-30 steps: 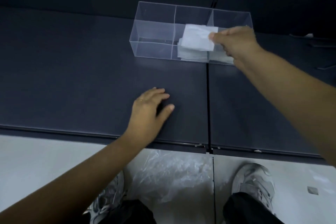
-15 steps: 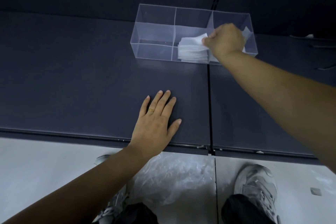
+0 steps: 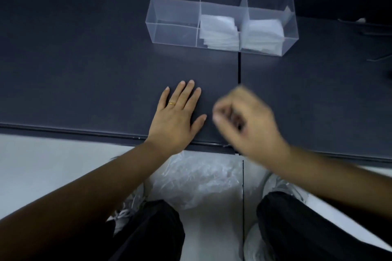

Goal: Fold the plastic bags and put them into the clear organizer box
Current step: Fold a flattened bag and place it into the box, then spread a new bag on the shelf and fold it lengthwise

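The clear organizer box (image 3: 176,17) stands at the far middle of the dark table, split into three compartments. A stack of folded white plastic bags (image 3: 218,32) fills the middle compartment and another stack (image 3: 263,34) fills the right one; the left one holds nothing. My left hand (image 3: 180,116) lies flat on the table near the front edge, fingers straight, a gold ring on one finger. My right hand (image 3: 244,121) hovers just right of it, blurred by motion, fingers curled and holding nothing.
A heap of crumpled clear plastic bags (image 3: 197,178) lies on the pale floor between my shoes, below the table's front edge (image 3: 84,132). A seam (image 3: 239,70) splits the table top. Thin dark items (image 3: 379,57) lie at the far right.
My right hand has let go of the folded bag in the organizer box and pulled back toward me to beside my left hand. The left hand has stayed flat on the table.
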A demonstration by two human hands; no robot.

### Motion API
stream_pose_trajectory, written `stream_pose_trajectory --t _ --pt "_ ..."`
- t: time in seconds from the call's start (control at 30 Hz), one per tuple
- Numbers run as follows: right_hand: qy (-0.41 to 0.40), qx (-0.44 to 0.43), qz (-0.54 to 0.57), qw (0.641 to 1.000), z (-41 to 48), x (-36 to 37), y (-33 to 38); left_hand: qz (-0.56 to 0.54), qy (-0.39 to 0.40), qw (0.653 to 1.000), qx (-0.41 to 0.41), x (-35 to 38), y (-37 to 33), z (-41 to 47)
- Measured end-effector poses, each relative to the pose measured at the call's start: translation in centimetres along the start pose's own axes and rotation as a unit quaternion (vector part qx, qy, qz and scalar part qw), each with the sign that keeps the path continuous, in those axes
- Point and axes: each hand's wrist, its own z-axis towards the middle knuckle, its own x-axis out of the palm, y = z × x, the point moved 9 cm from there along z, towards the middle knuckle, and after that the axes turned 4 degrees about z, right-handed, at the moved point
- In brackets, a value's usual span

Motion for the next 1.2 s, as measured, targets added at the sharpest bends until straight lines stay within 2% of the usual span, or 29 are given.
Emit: stream_pose_trajectory --t 0.07,0.13,0.23,0.3,0.37,0.4,0.43,0.5,0.53,0.6,0.63,0.67,0.7,0.73,0.77,0.8,0.83,0.9,1.07,1.13,1.2 --pt "0.218 -0.014 -0.042 0.975 -7.0 6.0 0.4 -0.009 -0.003 1.000 0.001 0.0 0.0 0.0" --pt "0.378 0.065 -0.109 0.917 -12.6 9.9 -2.8 -0.008 -0.003 1.000 0.002 0.1 0.0 -0.1" --pt "0.436 0.094 -0.203 0.872 -15.7 11.8 -7.1 -0.007 -0.003 1.000 0.000 0.1 0.1 -0.1" --pt "0.483 0.094 -0.221 0.842 -16.5 12.8 -7.8 -0.010 -0.005 1.000 0.003 0.1 0.0 -0.1" --pt "0.486 0.054 -0.253 0.835 -15.8 13.3 -6.8 -0.005 -0.007 1.000 0.001 0.1 0.1 -0.1" --pt "0.469 0.022 -0.267 0.842 -15.1 13.2 -6.0 -0.005 -0.006 1.000 -0.002 0.2 0.2 0.0" --pt "0.478 0.032 -0.242 0.844 -14.8 13.2 -5.7 -0.002 -0.006 1.000 -0.005 0.1 0.3 -0.1" --pt "0.471 0.043 -0.134 0.871 -14.1 12.8 -4.4 0.002 -0.010 1.000 -0.001 0.0 0.2 -0.1" --pt "0.470 0.075 -0.075 0.876 -13.4 12.0 -3.8 -0.007 -0.006 1.000 0.000 0.0 0.1 -0.2" --pt "0.393 0.140 0.045 0.908 -10.0 8.8 -2.2 -0.085 0.024 0.996 -0.012 -0.1 0.5 0.2" --pt "0.332 0.160 0.091 0.925 -8.0 6.4 -1.9 -0.179 0.064 0.981 -0.030 -0.1 1.0 0.5" --pt "0.270 0.184 0.125 0.937 -6.0 4.0 -1.9 -0.319 0.124 0.938 -0.053 -0.1 1.2 0.4" --pt "0.218 0.205 0.148 0.943 -4.5 1.8 -2.1 -0.480 0.198 0.852 -0.071 -0.1 0.8 0.0" --pt "0.176 0.218 0.158 0.947 -3.1 -0.1 -2.5 -0.618 0.266 0.736 -0.076 -0.4 -0.1 -0.8" --pt "0.141 0.224 0.166 0.950 -1.8 -1.5 -3.1 -0.697 0.302 0.647 -0.068 -1.4 -0.8 -1.5" --pt "0.111 0.239 0.180 0.948 -0.8 -2.4 -3.9 -0.721 0.311 0.617 -0.050 -2.6 -1.1 -2.0" --pt "0.086 0.256 0.191 0.944 -0.1 -2.9 -4.9 -0.705 0.310 0.637 -0.034 -3.3 -1.2 -2.2" --pt "0.051 0.291 0.198 0.934 0.8 -3.3 -7.0 -0.650 0.281 0.704 -0.043 -3.9 -0.8 -1.8" --pt "-0.026 0.387 0.210 0.897 1.0 -3.9 -12.7 -0.593 0.150 0.756 -0.234 -2.4 4.5 -0.6" --pt "-0.063 0.405 0.138 0.902 0.8 -5.3 -14.9 -0.562 0.101 0.775 -0.270 -1.8 6.1 -0.6" --pt "-0.118 0.388 -0.005 0.914 0.6 -8.0 -15.2 -0.533 0.066 0.794 -0.285 -1.6 6.9 -0.8"
